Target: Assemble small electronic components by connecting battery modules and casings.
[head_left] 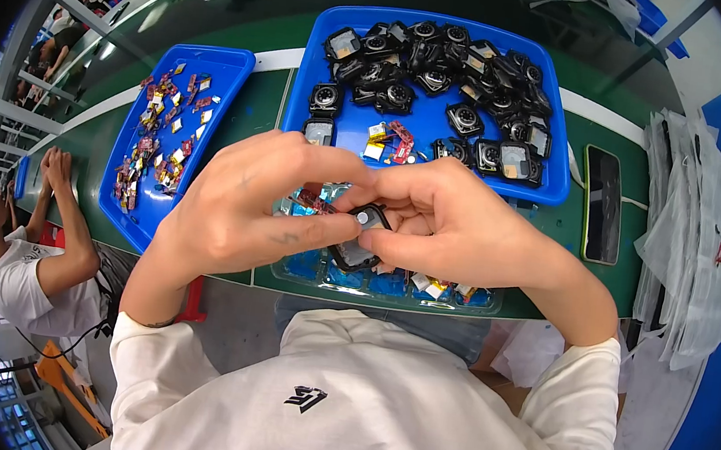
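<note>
Both the left hand [242, 207] and the right hand [458, 227] pinch a small black camera module [361, 236]. The large blue tray [327, 52] holds more modules. A clear tray [389, 286], largely hidden, seems to hold small parts.

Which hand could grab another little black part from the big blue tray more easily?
Probably the right hand. It sits nearer the big blue tray of black parts, while the left hand lies toward the smaller tray. Both hands pinch the small black part.
</note>
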Motion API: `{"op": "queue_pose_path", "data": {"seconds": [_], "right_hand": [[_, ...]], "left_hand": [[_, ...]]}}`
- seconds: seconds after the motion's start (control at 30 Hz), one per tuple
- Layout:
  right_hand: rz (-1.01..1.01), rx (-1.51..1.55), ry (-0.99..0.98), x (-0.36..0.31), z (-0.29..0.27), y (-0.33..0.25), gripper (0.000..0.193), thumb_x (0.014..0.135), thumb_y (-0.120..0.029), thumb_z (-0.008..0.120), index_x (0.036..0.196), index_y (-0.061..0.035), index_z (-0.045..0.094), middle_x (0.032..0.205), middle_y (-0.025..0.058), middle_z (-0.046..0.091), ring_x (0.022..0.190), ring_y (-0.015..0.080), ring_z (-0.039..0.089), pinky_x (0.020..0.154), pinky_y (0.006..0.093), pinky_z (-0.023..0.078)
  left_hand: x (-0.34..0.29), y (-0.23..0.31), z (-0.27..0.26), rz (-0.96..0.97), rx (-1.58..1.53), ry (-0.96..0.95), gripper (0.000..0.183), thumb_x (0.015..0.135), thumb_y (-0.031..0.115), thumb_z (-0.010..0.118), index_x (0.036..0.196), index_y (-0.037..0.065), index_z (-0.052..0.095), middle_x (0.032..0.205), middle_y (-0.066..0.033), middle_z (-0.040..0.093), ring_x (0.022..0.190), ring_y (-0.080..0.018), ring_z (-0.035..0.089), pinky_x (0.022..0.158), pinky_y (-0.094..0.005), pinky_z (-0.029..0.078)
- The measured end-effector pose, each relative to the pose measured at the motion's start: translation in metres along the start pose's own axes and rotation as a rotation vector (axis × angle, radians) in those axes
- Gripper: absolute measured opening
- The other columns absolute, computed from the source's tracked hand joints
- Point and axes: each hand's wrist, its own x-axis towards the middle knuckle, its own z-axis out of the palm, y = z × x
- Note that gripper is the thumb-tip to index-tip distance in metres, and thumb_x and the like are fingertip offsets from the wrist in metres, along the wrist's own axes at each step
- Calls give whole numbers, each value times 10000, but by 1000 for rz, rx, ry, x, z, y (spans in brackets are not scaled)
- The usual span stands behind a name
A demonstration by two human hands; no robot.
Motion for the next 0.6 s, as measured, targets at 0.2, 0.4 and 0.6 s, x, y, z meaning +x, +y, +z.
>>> {"op": "queue_pose_path", "data": {"seconds": [0.2,0.4,0.6], "right_hand": [[15,27,-2,-1,2,-3,218,798,-34,577,996,30,641,634,6,570,568,28,492,500,227,390],[-18,24,19,-4,1,-7,210,813,-45,568,992,34,642,648,16,587,570,36,516,507,229,410],[12,-30,1,-6,2,-9,205,847,-50,560,1008,45,642,666,51,596,600,54,545,521,241,423]], "left_hand": [[-3,9,-1,-44,42,19,228,550,66,778,769,104,724,918,-75,642,616,-173,554,487,-259,415],[-3,10,-2,-56,55,12,236,551,71,774,780,101,725,927,-73,635,628,-173,553,501,-265,416],[-1,15,-5,-94,79,-21,243,571,52,753,809,85,718,950,-96,627,636,-183,555,508,-276,424]]}}
